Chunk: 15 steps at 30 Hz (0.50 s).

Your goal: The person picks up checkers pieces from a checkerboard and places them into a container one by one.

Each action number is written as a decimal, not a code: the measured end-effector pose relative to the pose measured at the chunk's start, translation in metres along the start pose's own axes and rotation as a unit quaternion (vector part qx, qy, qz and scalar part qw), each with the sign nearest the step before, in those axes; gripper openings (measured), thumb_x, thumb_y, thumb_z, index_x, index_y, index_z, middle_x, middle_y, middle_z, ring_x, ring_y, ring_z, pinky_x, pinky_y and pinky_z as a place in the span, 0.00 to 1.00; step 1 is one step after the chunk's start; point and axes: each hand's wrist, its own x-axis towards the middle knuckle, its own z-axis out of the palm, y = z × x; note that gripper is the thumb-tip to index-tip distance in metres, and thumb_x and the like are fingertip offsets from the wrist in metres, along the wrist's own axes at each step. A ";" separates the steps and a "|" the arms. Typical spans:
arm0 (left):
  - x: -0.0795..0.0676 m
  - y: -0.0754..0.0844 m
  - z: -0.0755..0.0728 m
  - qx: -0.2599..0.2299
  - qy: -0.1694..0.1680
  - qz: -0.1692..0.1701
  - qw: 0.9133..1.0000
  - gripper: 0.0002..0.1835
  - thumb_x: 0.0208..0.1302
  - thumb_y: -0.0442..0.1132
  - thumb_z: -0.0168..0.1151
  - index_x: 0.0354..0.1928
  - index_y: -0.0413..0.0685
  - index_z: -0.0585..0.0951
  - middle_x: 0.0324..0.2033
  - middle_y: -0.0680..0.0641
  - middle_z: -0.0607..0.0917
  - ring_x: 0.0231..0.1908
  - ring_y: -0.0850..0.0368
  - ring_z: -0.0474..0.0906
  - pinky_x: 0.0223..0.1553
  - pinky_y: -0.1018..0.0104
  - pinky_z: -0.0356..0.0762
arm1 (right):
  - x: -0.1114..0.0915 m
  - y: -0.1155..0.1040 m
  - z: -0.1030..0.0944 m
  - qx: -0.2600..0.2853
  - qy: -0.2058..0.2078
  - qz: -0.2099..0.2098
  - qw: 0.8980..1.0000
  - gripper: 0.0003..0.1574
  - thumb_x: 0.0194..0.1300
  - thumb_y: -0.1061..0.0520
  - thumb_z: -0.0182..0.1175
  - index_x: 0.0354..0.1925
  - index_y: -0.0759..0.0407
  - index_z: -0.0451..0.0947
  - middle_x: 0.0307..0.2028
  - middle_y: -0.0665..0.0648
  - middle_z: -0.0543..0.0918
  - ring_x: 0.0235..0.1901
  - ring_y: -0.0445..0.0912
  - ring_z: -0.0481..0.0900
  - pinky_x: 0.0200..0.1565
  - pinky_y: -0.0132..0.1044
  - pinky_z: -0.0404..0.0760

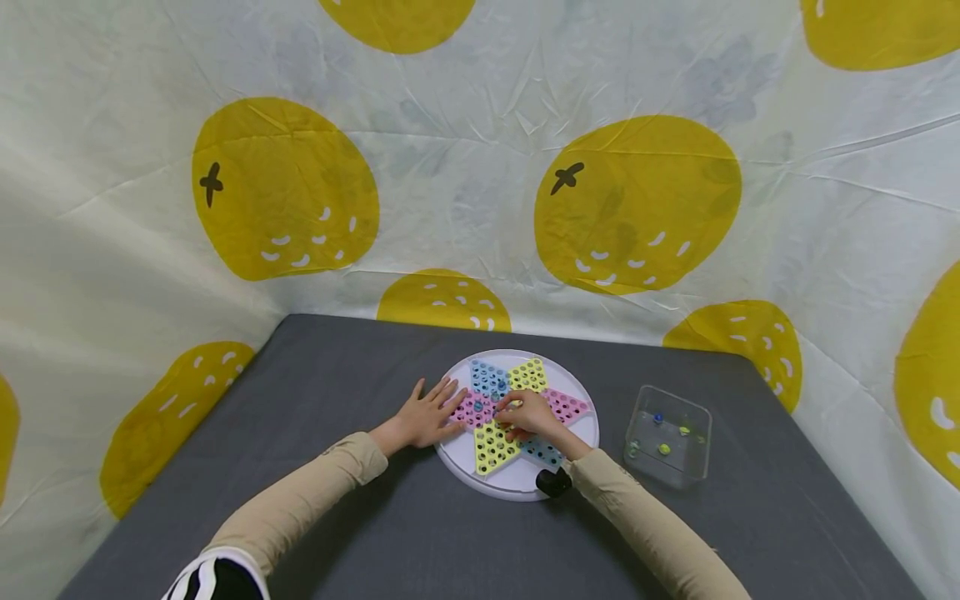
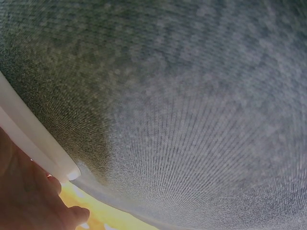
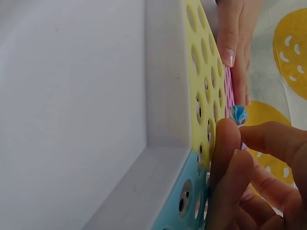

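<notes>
A round white Chinese checkers board (image 1: 465,473) with a star of pink, yellow and blue perforated sections stands on the table. My left hand (image 1: 429,414) rests spread on its left rim, fingers straight; its edge shows in the left wrist view. Over the star's middle, my right hand (image 1: 531,414) has thumb and forefinger brought together, the other fingers curled. A sliver of a purplish marble (image 3: 243,145) shows between those fingertips, mostly hidden. Just beyond them a blue swirled glass marble (image 3: 238,115) sits on the pink section. Another blue marble (image 1: 502,385) lies in the blue section.
Right of the board stands a clear plastic box (image 1: 705,454) with several blue, yellow and greenish marbles in it. A dark grey cloth (image 1: 360,533) covers the table. Behind hangs a white curtain (image 1: 465,183) printed with yellow fruit.
</notes>
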 end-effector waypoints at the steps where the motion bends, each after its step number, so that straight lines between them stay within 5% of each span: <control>1: 0.000 0.000 0.000 0.000 0.000 0.000 1.000 0.36 0.63 0.64 0.34 0.69 0.58 0.47 0.69 0.49 0.49 0.70 0.52 0.41 0.64 0.41 0.40 | 0.000 0.000 0.000 0.001 -0.001 0.000 1.000 0.13 0.56 0.56 0.60 0.40 0.59 0.77 0.24 0.55 0.82 0.13 0.38 0.75 0.17 0.29 0.73; 15: -0.001 0.001 -0.003 -0.001 -0.002 0.002 1.000 0.35 0.64 0.63 0.34 0.69 0.55 0.47 0.69 0.48 0.49 0.70 0.51 0.41 0.64 0.42 0.41 | -0.005 0.003 -0.004 0.012 -0.001 -0.006 1.000 0.11 0.56 0.56 0.60 0.38 0.59 0.77 0.23 0.55 0.83 0.13 0.39 0.76 0.17 0.29 0.73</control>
